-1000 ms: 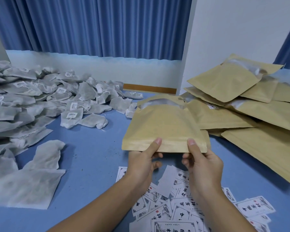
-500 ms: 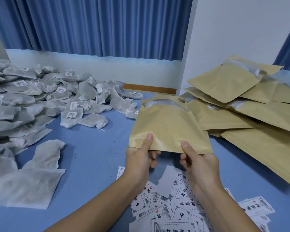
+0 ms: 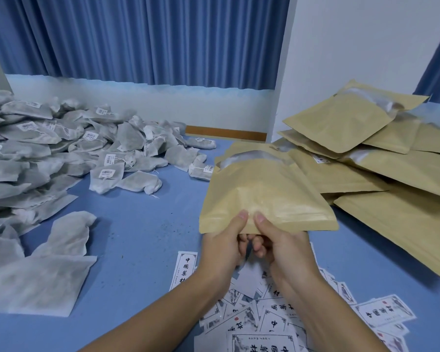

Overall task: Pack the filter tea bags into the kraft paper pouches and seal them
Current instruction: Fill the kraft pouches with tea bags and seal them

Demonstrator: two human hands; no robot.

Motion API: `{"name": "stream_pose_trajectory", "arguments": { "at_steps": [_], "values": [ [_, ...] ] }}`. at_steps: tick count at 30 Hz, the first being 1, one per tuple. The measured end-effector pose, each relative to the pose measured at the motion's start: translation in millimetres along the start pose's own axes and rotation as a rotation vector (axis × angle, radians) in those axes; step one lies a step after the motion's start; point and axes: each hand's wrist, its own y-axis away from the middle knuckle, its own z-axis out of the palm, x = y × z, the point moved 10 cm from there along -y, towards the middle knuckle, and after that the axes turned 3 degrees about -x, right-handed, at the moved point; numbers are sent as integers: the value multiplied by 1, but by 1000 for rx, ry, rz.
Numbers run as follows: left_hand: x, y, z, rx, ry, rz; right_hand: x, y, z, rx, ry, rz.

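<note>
I hold one kraft paper pouch (image 3: 262, 194) above the blue table, its window end pointing away from me. My left hand (image 3: 224, 245) pinches the near edge with the thumb on top and fingers underneath. My right hand (image 3: 280, 245) pinches the same edge right beside it, the two thumbs almost touching at the middle. A big heap of grey filter tea bags (image 3: 61, 153) with small white tags covers the left of the table. What is inside the pouch is hidden.
A stack of kraft pouches (image 3: 366, 158) lies at the right, reaching the table's right edge. Printed white labels (image 3: 272, 318) are scattered under my forearms. Flat empty filter bags (image 3: 41, 278) lie at the near left. Blue table (image 3: 142, 229) shows between the piles.
Both hands have slid inward along the pouch's near edge, from about a hand's width apart to thumbs nearly touching. The pouch has shifted slightly right and tilted.
</note>
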Motion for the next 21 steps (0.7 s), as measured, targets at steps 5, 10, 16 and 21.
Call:
{"name": "stream_pose_trajectory", "arguments": {
  "at_steps": [5, 10, 16, 21],
  "values": [
    [1, 1, -13, 89, -115, -31, 9, -3, -20, 79, -42, 110],
    [13, -9, -10, 69, 234, 48, 1, -6, -15, 85, -261, -11],
    [47, -15, 22, -36, 226, 262, -33, -12, -27, 115, -345, -140],
    [72, -49, 99, -157, 81, 278, -98, -35, -67, 165, -472, -284]
  ]
}}
